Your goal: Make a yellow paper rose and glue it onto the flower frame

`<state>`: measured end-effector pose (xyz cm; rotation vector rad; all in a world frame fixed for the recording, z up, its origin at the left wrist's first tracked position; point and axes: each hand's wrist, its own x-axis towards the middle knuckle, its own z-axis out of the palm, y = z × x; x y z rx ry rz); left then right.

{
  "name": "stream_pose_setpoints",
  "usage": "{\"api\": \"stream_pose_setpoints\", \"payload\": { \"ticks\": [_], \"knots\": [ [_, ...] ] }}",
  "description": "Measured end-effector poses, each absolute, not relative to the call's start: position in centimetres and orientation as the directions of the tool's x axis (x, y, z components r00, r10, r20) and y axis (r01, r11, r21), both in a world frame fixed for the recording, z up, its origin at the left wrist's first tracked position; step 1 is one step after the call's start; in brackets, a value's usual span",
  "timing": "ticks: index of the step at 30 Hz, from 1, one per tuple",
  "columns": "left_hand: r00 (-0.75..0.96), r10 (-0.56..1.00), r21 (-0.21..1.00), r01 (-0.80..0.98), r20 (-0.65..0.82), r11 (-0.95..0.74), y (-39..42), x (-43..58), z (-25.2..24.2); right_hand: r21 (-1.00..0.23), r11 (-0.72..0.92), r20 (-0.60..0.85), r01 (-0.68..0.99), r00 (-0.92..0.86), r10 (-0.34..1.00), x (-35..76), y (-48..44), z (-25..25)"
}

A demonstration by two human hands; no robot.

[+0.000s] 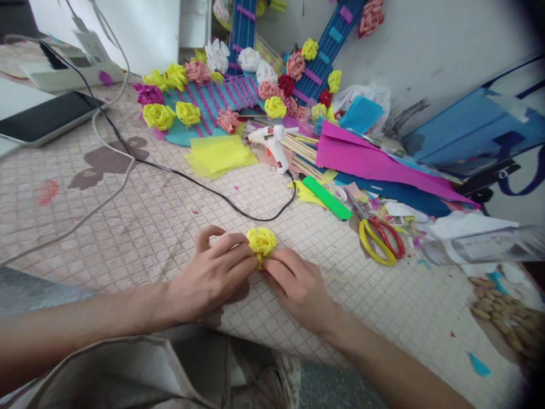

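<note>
A yellow paper flower (261,242) is held between both hands just above the quilted table cover (179,199). My left hand (219,270) grips the flower from its left side, fingers closed at its lower edge. From the right, my right hand (296,284) pinches the flower's base with the fingertips; the thumbs are mostly hidden. Beyond the hands lies a white hot glue gun (272,142), its black cord curving toward me. A stack of yellow paper sheets (219,154) rests left of the glue gun.
Scissors (381,238) with red and yellow handles and a green cutter (327,196) lie to the right, near magenta paper (374,156). Paper-flower decorations (213,102) stand behind. A clear bottle (489,244) is at far right, a phone (49,116) at left.
</note>
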<state>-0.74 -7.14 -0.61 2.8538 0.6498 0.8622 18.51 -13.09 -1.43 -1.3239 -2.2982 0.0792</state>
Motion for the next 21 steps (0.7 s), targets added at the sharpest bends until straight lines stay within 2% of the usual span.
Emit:
{"api": "stream_pose_setpoints", "payload": {
  "ticks": [7,13,21],
  "knots": [
    [0.742,0.464,0.251,0.391,0.484,-0.886,-7.22,-0.72,-0.52,-0.241,0.522,0.349,0.818,-0.429,0.833,18.63,-13.09,-1.43],
    [0.748,0.448,0.232,0.383,0.490,-0.894,-7.11,-0.74,-0.50,-0.259,0.507,0.370,0.822,-0.400,0.839,18.55,-13.03,-1.59],
    [0.736,0.462,0.235,0.399,0.494,-0.886,-7.17,-0.78,-0.69,-0.205,0.523,0.367,0.827,-0.430,0.824,18.40,-12.99,-1.31]
  ]
}}
